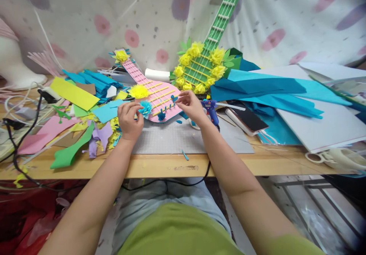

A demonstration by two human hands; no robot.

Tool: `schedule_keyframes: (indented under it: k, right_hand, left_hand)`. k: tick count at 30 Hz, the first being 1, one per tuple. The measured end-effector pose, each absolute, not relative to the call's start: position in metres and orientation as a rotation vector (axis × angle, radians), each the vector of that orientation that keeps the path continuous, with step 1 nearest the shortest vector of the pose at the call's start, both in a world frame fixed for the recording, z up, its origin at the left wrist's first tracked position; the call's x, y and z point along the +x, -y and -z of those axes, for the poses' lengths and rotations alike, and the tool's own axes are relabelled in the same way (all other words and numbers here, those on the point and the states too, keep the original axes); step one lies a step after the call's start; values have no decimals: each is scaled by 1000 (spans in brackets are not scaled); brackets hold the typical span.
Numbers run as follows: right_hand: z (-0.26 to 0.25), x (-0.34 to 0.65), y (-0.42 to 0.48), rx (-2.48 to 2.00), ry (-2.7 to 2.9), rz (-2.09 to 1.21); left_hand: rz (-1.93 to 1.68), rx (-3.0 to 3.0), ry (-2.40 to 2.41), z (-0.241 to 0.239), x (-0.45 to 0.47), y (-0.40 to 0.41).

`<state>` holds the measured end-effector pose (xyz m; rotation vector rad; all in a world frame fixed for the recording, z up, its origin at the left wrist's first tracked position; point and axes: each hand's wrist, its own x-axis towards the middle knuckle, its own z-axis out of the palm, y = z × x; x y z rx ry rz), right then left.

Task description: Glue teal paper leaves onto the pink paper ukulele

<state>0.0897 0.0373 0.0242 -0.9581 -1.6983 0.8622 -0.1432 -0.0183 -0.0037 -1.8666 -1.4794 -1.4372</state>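
Note:
A pink paper guitar (pixel 156 95) lies on the wooden table, with a yellow paper flower (pixel 138 91) on its body and pale strings across it. My left hand (pixel 129 121) is closed, its fingertips pinching a blue paper flower (pixel 146 107) at the guitar's lower edge. My right hand (pixel 190 106) is also closed, pinching a small blue paper piece (pixel 173 98) on the guitar's right side. Another small blue flower (pixel 161 115) sits on the guitar's bottom rim between my hands.
A green paper guitar (pixel 213 37) with yellow flowers leans at the back. A blue glue gun (pixel 211 109), a phone (pixel 248 119) and blue paper sheets (pixel 265 89) lie right. Coloured paper scraps (pixel 74 125) and cables (pixel 20 133) crowd the left. A grey cutting mat (pixel 177 138) lies in front.

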Motion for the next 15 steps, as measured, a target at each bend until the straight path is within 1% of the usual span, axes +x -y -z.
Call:
schedule_keyframes:
  k: [3, 8, 13, 15]
  right_hand:
    - [-24, 117, -42, -1076, 1653, -823]
    - [-9, 143, -37, -1359, 1955, -708]
    - [-2, 138, -22, -1378, 2117, -521]
    - [-1, 132, -17, -1346, 2224, -423]
  left_hand:
    - [1415, -1901, 1434, 6, -138, 19]
    - [1289, -2083, 1359, 7, -107, 25]
    - [1223, -2440, 1072, 12, -60, 30]
    - [1231, -2495, 1060, 15, -50, 30]
